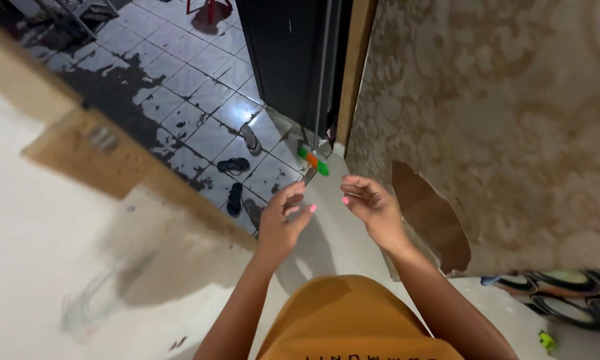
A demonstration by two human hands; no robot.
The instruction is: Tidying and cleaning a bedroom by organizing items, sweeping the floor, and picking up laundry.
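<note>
Your left hand (281, 220) and right hand (373, 205) are both raised in front of you, close together but not touching, fingertips facing each other across a small gap. Neither grasps anything. Left fingers (293, 197) loosely curled, thumb out toward the right hand, pink nail showing. Right fingers (356, 187) half-bent and relaxed, also released, pink nail at the thumb tip.

Nearest thing to the hands: a small brush (312, 160) with green and orange bristles, on the floor just beyond the fingertips in the picture, at the foot of a dark door (290, 60). It's apart from both hands, nothing touching it.

Below the hands your orange garment (353, 313) fills the bottom middle.

Right side: a beige patterned wall covering (500, 120) with a torn patch (433, 220) showing brown underneath, near your right wrist. Low right, some round dark patterned items (566, 300), blurred, can't tell what they are; a small green thing (546, 341) beside them.

Left and beyond: wet grey tiled floor (180, 87), several dark sandals (234, 165) scattered near the threshold. A pale smooth floor (40, 253) takes up the left side, with a brown board edge (93, 150).
</note>
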